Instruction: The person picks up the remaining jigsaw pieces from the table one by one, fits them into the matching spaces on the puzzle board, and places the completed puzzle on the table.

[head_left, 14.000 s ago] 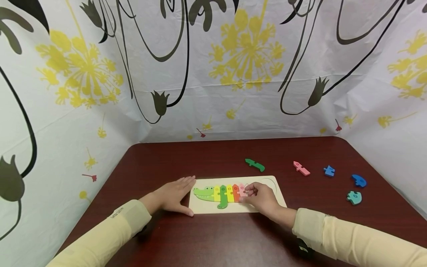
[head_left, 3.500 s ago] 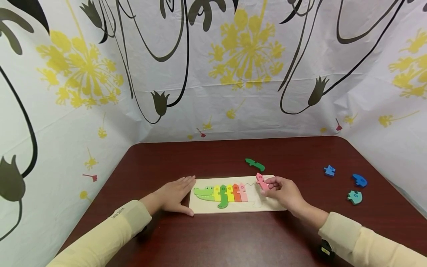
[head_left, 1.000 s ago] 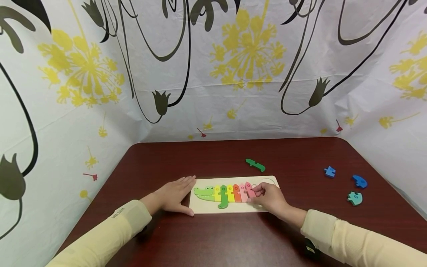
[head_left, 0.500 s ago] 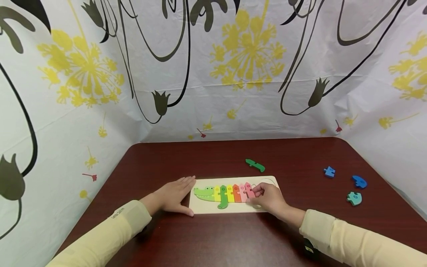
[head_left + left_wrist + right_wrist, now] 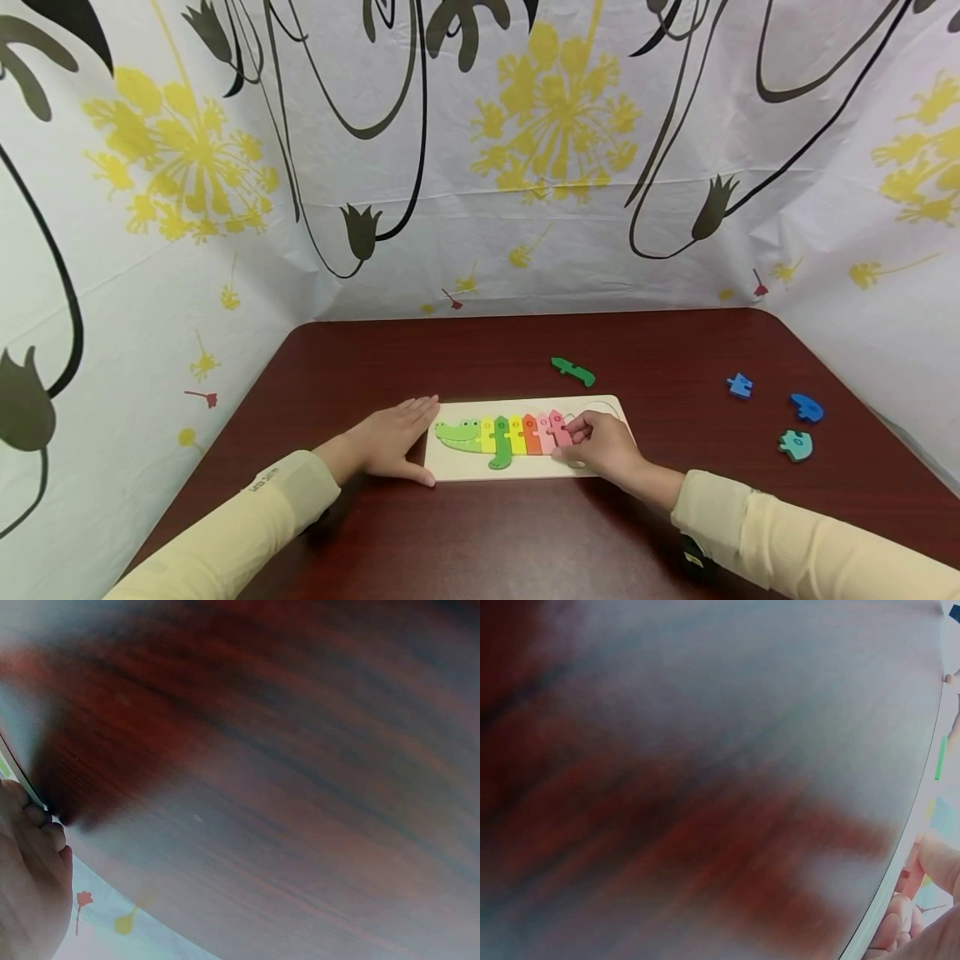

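In the head view a pale wooden puzzle board [image 5: 465, 469] lies on the table, with a crocodile's green head [image 5: 459, 437] at its left. Yellow, green, orange and light pink pieces [image 5: 543, 433] form a row beside the head. My right hand [image 5: 604, 450] pinches a darker pink puzzle piece [image 5: 558, 423] at the row's right end; it leans slightly, and its lower right part is hidden by the fingers. With fingers extended, my left hand [image 5: 390, 437] rests on the board's left edge. The wrist views show the left hand [image 5: 34, 881] and right hand [image 5: 930, 900] only partly.
Behind the board lies a dark green puzzle piece [image 5: 573, 371]. To the right are a small blue piece [image 5: 739, 386], a curved blue piece [image 5: 807, 407] and a teal piece [image 5: 796, 445]. A patterned white cloth [image 5: 480, 225] hangs beyond the brown table [image 5: 375, 358].
The right hand earlier worked at the light pink piece, then lifted the darker pink one from the table and brought it left to the row's end. Over the last second almost nothing moved.
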A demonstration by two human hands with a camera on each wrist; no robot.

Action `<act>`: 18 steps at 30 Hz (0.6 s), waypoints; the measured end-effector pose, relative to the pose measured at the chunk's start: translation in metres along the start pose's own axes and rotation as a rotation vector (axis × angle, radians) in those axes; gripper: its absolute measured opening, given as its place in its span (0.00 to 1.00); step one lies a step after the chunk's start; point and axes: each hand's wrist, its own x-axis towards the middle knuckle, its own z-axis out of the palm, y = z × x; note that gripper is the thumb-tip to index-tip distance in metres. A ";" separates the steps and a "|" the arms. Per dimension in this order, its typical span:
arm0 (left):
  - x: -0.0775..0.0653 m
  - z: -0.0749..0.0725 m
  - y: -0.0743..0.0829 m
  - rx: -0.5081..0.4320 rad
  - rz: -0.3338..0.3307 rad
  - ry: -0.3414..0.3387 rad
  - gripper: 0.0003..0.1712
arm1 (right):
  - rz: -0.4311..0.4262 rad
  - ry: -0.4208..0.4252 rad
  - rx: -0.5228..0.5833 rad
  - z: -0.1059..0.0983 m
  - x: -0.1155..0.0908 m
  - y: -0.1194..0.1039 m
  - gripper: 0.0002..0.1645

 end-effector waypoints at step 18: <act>-0.001 -0.001 0.001 -0.005 0.006 0.003 0.68 | -0.010 -0.030 -0.008 0.000 0.001 0.000 0.19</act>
